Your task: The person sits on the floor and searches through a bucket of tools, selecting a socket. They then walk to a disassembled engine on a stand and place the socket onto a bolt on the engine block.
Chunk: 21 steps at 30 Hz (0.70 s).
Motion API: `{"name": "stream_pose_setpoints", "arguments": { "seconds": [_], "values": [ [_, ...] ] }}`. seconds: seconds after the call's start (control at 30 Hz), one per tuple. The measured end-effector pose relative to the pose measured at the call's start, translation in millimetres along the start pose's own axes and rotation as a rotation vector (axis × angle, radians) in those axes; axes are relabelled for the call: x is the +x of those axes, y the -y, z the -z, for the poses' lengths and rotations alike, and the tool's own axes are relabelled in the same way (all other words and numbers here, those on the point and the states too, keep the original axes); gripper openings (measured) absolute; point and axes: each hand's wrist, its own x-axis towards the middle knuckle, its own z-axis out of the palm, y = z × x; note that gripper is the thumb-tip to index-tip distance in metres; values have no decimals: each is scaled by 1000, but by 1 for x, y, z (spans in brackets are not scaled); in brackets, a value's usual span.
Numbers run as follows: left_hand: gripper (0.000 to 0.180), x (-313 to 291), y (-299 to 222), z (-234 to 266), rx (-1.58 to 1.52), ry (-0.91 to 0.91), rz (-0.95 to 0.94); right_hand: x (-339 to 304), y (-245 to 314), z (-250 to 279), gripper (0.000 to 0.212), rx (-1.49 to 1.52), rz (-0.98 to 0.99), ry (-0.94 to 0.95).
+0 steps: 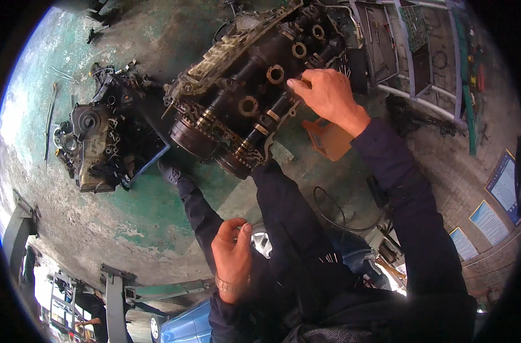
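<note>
A dark, oily engine cylinder head (255,86) lies in front of me, its camshafts and round spark plug openings facing up. Two camshaft sprockets (193,137) sit at its near end. My right hand (329,94) is over the right side of the head, thumb and fingers pinched together close to a camshaft. Anything in that pinch is too small to make out. My left hand (232,254) is held back near my lap, away from the engine. Its fingers are curled in with the thumb against them, and whatever they may hold is hidden.
Another engine part with a cover (95,143) lies on the floor at left. An orange container (328,139) stands below my right hand. A metal frame rack (420,51) is at the upper right. A green lift arm (169,290) and a blue car (186,323) are at lower left.
</note>
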Motion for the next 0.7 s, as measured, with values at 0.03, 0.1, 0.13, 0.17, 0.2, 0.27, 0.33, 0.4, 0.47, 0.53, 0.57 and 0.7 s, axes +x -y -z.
{"name": "stream_pose_setpoints", "arguments": {
  "seconds": [0.03,0.1,0.13,0.17,0.2,0.27,0.33,0.4,0.47,0.53,0.57,0.7],
  "values": [
    [19,0,0,0,1,-1,-2,-1,-1,-1,36,15,23,-21],
    [19,1,-1,-1,4,-1,-6,-4,-2,-2,30,32,70,-76],
    [19,1,-1,-1,4,-2,-2,-5,-3,-3,26,55,77,-68],
    [19,2,-2,-1,5,-3,2,-6,-3,-3,23,75,89,-65],
    [19,2,-2,-1,5,-4,6,-7,-4,-3,21,93,99,-65],
    [19,2,-2,-1,0,-8,12,-9,-6,-3,20,156,167,-96],
    [19,3,-2,-2,-4,-9,15,-10,-7,-2,20,196,209,-117],
    [18,3,-2,-2,-8,-7,17,-11,-9,-2,21,218,242,-136],
    [18,4,-2,-2,-11,-5,17,-12,-11,-3,22,259,212,-119],
    [19,4,-2,-2,-13,-3,17,-13,-12,-4,22,284,203,-121],
    [19,4,-2,-2,-15,-2,17,-13,-12,-4,23,288,202,-125],
    [19,5,-2,-2,-9,-2,16,-13,-12,-4,21,291,176,-118]
  ]
}}
